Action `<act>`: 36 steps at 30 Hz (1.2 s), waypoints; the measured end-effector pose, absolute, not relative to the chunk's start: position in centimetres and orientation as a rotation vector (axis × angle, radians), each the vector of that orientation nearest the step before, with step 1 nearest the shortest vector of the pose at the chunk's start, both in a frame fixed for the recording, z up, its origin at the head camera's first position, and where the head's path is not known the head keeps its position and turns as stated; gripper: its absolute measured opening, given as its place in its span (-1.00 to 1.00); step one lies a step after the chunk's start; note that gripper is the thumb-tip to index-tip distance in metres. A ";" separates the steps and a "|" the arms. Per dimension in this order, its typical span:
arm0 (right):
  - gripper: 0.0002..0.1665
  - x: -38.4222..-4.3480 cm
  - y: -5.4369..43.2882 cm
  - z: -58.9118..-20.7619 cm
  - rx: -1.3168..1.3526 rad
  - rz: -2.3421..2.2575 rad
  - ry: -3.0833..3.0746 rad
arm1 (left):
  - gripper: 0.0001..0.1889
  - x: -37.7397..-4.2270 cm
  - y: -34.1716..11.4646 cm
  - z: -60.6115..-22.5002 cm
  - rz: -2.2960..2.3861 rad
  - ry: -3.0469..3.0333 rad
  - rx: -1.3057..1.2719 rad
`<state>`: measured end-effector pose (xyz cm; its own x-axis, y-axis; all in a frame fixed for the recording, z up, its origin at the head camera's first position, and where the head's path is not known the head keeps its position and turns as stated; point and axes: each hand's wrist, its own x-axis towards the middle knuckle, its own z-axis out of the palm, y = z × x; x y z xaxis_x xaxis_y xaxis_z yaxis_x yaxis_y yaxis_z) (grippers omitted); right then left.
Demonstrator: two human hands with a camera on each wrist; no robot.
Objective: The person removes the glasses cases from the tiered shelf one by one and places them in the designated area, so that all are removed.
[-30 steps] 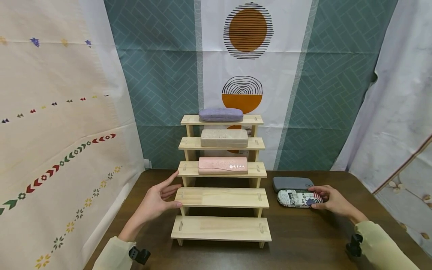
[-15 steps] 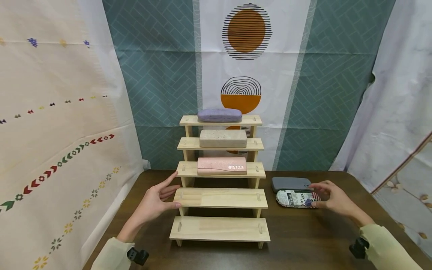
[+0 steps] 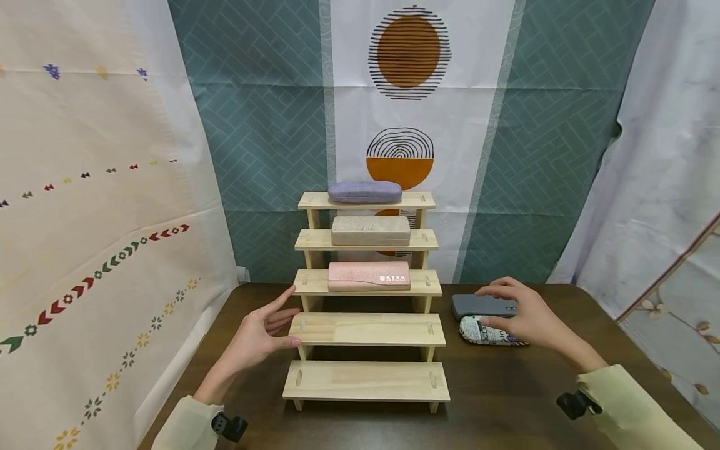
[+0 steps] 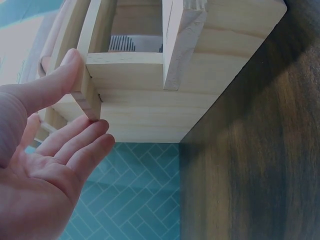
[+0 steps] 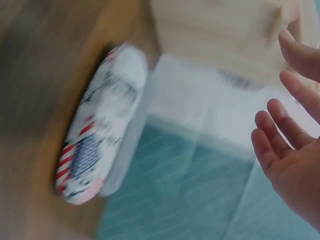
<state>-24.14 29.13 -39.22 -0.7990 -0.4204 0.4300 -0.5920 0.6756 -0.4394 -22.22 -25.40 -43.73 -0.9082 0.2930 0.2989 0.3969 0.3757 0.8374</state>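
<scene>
My left hand (image 3: 255,340) pinches the left end of the second-lowest step of a wooden step rack (image 3: 368,381); in the left wrist view the thumb and fingertips lie on opposite sides of the board end (image 4: 86,100). My right hand (image 3: 525,312), fingers spread and apart from the thumb, hovers over two glasses cases and holds nothing. Partly hidden below it lie a newspaper-print glasses case (image 3: 486,332) with a flag pattern, and behind that a grey-blue glasses case (image 3: 472,305). The right wrist view shows the printed case (image 5: 102,125) free of the hand.
On the three upper steps sit a pink glasses case (image 3: 365,276), a beige one (image 3: 371,231) and a purple one (image 3: 364,192). The brown table (image 3: 478,400) bears the rack. Patterned cloths (image 3: 270,156) hang behind and at both sides.
My right hand has let go of the printed glasses case, lifted, and moved left above the two cases. My left hand stays at the rack. The view has shifted slightly.
</scene>
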 end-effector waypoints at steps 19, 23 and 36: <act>-0.25 -25.5 18.7 -35.1 0.905 0.931 -2.598 | 0.11 -22.1 -25.4 -43.7 -1.590 -2.523 -0.632; -0.24 -26.7 17.4 -35.1 0.904 0.915 -2.614 | 0.11 -22.2 -25.4 -43.7 -1.588 -2.522 -0.632; -0.22 -28.9 14.8 -35.4 0.904 0.973 -2.633 | 0.11 -22.1 -25.2 -43.6 -1.570 -2.523 -0.639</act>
